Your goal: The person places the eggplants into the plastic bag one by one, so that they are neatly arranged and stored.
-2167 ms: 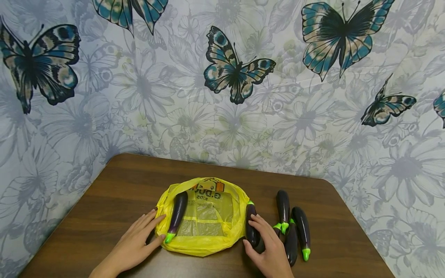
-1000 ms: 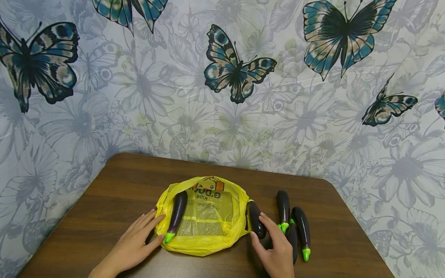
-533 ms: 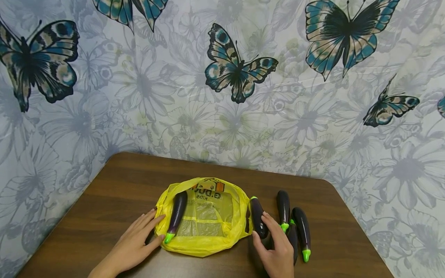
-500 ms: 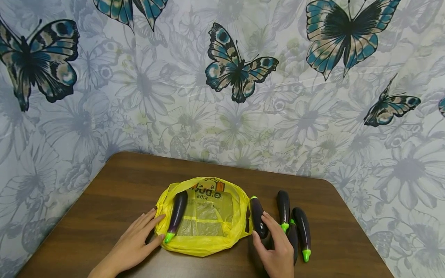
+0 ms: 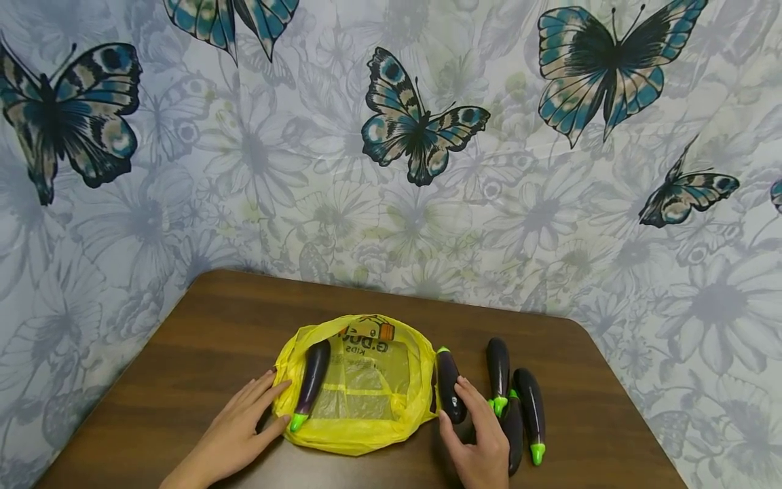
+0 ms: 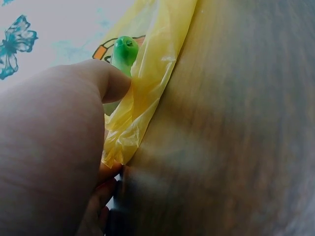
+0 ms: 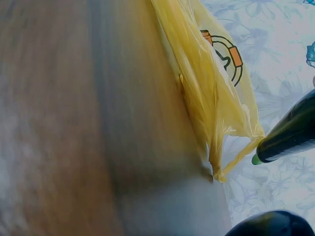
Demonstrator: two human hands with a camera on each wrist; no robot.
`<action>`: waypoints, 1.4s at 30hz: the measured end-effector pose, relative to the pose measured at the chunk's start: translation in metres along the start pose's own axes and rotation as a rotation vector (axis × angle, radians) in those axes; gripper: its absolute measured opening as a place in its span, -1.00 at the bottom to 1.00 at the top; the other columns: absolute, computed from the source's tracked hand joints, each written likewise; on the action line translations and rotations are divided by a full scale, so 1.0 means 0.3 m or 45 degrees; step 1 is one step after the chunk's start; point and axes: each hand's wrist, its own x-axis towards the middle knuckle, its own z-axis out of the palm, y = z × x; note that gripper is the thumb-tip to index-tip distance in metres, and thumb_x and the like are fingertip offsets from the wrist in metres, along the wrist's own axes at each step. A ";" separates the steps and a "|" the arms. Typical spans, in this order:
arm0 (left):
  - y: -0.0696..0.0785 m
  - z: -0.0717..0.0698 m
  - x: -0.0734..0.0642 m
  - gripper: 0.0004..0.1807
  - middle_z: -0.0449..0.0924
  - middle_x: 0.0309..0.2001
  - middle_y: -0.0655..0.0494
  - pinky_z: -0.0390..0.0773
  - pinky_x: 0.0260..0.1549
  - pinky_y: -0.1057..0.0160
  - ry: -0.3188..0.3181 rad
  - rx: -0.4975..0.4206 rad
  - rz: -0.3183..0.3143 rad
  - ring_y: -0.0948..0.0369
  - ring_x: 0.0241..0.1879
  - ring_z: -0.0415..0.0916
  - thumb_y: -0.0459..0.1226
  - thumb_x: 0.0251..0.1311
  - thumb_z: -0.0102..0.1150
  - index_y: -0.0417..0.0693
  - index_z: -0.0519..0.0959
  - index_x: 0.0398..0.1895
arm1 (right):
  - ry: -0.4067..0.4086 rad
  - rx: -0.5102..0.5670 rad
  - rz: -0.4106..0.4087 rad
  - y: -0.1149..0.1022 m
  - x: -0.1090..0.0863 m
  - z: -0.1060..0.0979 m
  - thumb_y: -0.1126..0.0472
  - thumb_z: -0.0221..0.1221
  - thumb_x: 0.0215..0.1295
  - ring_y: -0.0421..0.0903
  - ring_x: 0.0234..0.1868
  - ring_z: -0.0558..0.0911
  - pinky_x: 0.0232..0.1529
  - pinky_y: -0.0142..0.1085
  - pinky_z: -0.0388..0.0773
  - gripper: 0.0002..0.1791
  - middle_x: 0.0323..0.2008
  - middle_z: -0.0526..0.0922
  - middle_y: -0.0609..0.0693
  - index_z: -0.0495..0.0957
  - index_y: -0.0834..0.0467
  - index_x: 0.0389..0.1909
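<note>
We are looking down at a yellow bag (image 5: 354,443), which is lying open-mouthed on a brown wooden table (image 5: 244,305). The left hand (image 5: 235,424) is pinching the bag's rim at its left side — in the left wrist view we are seeing the thumb on the inner side of the plastic and other fingers outside. The first eggplant (image 5: 313,377) is resting inside the bag by that same side, its green cap pointing toward the person.

The right hand (image 5: 476,435) is holding a second eggplant (image 5: 449,387) near its lower end, between thumb and fingers, and the green cap is pointing away from the person. We are finding it just outside the bag's right edge, but cannot tell whether it is touching the plastic.

To the right, three more eggplants are lying bunched together — a far one (image 5: 497,363), an outer one (image 5: 533,407) and a near one (image 5: 514,435). A dark rounded shape (image 7: 273,226) is also showing low in the right wrist view, perhaps another eggplant.

Behind the table a pale wall covering (image 5: 275,204) is rising, showing grey flowers and butterflies (teal, cream and black ones).
</note>
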 end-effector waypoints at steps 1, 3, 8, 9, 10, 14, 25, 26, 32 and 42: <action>-0.001 0.002 -0.003 -0.32 0.25 0.54 -0.19 0.19 0.39 -0.41 -0.008 -0.005 -0.009 -0.20 0.53 0.17 0.17 0.39 0.19 0.08 0.47 0.45 | 0.006 0.004 -0.005 0.000 -0.004 0.002 -0.12 0.25 0.42 -0.09 0.21 0.66 0.36 -0.55 0.38 -0.44 0.10 0.71 0.24 0.66 0.27 0.13; -0.003 0.004 -0.008 -0.33 0.25 0.54 -0.19 0.19 0.39 -0.42 -0.011 -0.005 -0.015 -0.20 0.53 0.17 0.17 0.39 0.20 0.08 0.47 0.45 | 0.016 0.016 -0.017 -0.001 -0.010 0.004 -0.11 0.26 0.42 -0.06 0.20 0.67 0.35 -0.55 0.39 -0.45 0.09 0.71 0.26 0.66 0.30 0.12; -0.003 0.002 -0.015 -0.35 0.28 0.53 -0.20 0.21 0.37 -0.43 0.011 0.004 -0.006 -0.22 0.51 0.20 0.15 0.39 0.20 0.09 0.48 0.44 | 0.026 0.033 -0.035 -0.006 -0.016 0.011 -0.09 0.27 0.42 -0.06 0.20 0.67 0.35 -0.54 0.40 -0.45 0.08 0.71 0.28 0.66 0.32 0.11; -0.002 0.002 -0.016 -0.35 0.28 0.52 -0.21 0.22 0.37 -0.43 0.016 0.006 -0.003 -0.23 0.51 0.20 0.15 0.39 0.20 0.09 0.48 0.44 | 0.028 0.038 -0.039 -0.007 -0.017 0.012 -0.09 0.27 0.42 -0.06 0.20 0.67 0.35 -0.54 0.40 -0.45 0.07 0.71 0.28 0.66 0.32 0.10; -0.002 0.003 -0.016 -0.35 0.28 0.52 -0.20 0.21 0.37 -0.42 0.017 0.006 -0.004 -0.22 0.51 0.21 0.15 0.39 0.20 0.09 0.49 0.44 | 0.031 0.045 -0.045 -0.008 -0.017 0.014 -0.08 0.28 0.41 -0.06 0.20 0.67 0.35 -0.54 0.40 -0.46 0.07 0.71 0.29 0.66 0.33 0.10; -0.006 0.014 -0.013 -0.35 0.28 0.52 -0.21 0.22 0.37 -0.43 0.019 0.006 -0.009 -0.25 0.51 0.20 0.14 0.40 0.20 0.08 0.48 0.45 | 0.037 0.070 -0.064 -0.010 -0.015 0.020 -0.05 0.30 0.40 -0.03 0.19 0.68 0.35 -0.54 0.41 -0.46 0.06 0.71 0.31 0.66 0.36 0.08; 0.000 0.025 0.006 -0.32 0.24 0.55 -0.22 0.18 0.38 -0.45 -0.023 -0.007 -0.021 -0.28 0.52 0.15 0.20 0.43 0.12 0.09 0.44 0.48 | 0.030 0.073 -0.069 -0.016 -0.002 0.015 -0.07 0.28 0.42 -0.01 0.19 0.68 0.35 -0.53 0.40 -0.46 0.06 0.71 0.30 0.67 0.35 0.07; 0.001 0.022 0.006 -0.32 0.23 0.55 -0.22 0.18 0.38 -0.45 -0.026 -0.009 -0.023 -0.28 0.53 0.14 0.20 0.43 0.12 0.09 0.44 0.48 | 0.029 0.073 -0.067 -0.017 -0.001 0.015 -0.07 0.28 0.42 -0.02 0.20 0.68 0.35 -0.53 0.40 -0.46 0.06 0.72 0.30 0.67 0.35 0.07; 0.009 0.008 0.001 -0.33 0.24 0.54 -0.22 0.19 0.37 -0.46 -0.015 -0.005 -0.026 -0.30 0.52 0.14 0.17 0.42 0.15 0.07 0.45 0.47 | 0.001 0.071 -0.040 -0.029 0.003 0.014 -0.09 0.28 0.42 -0.02 0.21 0.67 0.36 -0.52 0.40 -0.45 0.08 0.71 0.28 0.67 0.33 0.09; 0.015 -0.003 0.002 -0.34 0.25 0.54 -0.23 0.19 0.37 -0.46 -0.005 0.009 -0.015 -0.29 0.51 0.16 0.17 0.42 0.16 0.08 0.46 0.47 | 0.014 0.121 -0.099 -0.043 0.018 0.017 -0.03 0.29 0.42 0.00 0.22 0.66 0.36 -0.50 0.41 -0.47 0.06 0.71 0.31 0.66 0.38 0.07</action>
